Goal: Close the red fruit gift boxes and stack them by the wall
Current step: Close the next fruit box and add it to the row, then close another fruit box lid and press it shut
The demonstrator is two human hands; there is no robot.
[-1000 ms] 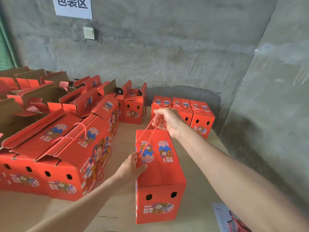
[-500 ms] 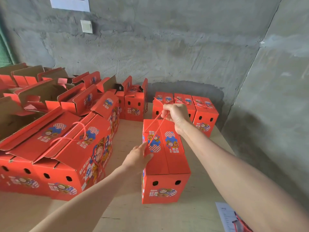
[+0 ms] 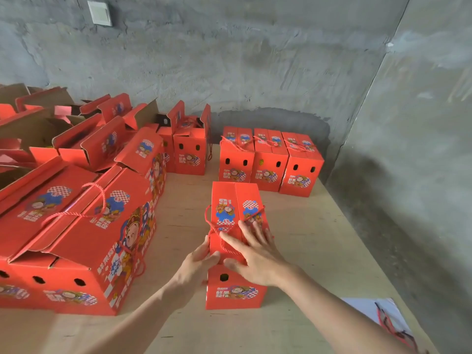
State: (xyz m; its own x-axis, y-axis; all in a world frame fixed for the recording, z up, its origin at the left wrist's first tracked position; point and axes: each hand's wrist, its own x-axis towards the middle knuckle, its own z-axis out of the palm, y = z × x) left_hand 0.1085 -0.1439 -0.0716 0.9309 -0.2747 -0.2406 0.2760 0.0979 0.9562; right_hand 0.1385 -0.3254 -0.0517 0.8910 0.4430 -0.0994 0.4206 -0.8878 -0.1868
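Rough grey concrete walls (image 3: 229,72) meet in a corner at 1 o'clock, and a white switch plate (image 3: 99,13) sits on the back wall at 11 o'clock. A darker patch marks the foot of the back wall at 12 to 1 o'clock. Below, a pale plywood worktop (image 3: 319,251) fills the lower frame and runs up to both walls.

Centre: one closed red gift box (image 3: 237,200) stands upright on the worktop, its long axis pointing to 12 o'clock, apart from either wall. Its red rope handle (image 3: 217,235) lies slack across the lid. The right hand (image 3: 255,256) rests flat on the near end of the lid with fingers straight and spread, so its grip is open and holds nothing. The left hand (image 3: 196,267) lies against the box's near left edge at 7 o'clock, its fingers nearly straight on the side face. Its grip is likewise not curled round the box.

At 12 to 1 o'clock a row of three closed boxes (image 3: 270,159) stands side by side, touching, close to the back wall, with a gap between it and the central box. Just left of the row stands a small box with raised flaps (image 3: 190,154). From 9 to 11 o'clock, larger open boxes (image 3: 76,226) crowd the left of the worktop, flaps up. At 5 o'clock a white paper sheet (image 3: 367,310) lies on the worktop, with a red cord (image 3: 388,325) on it.
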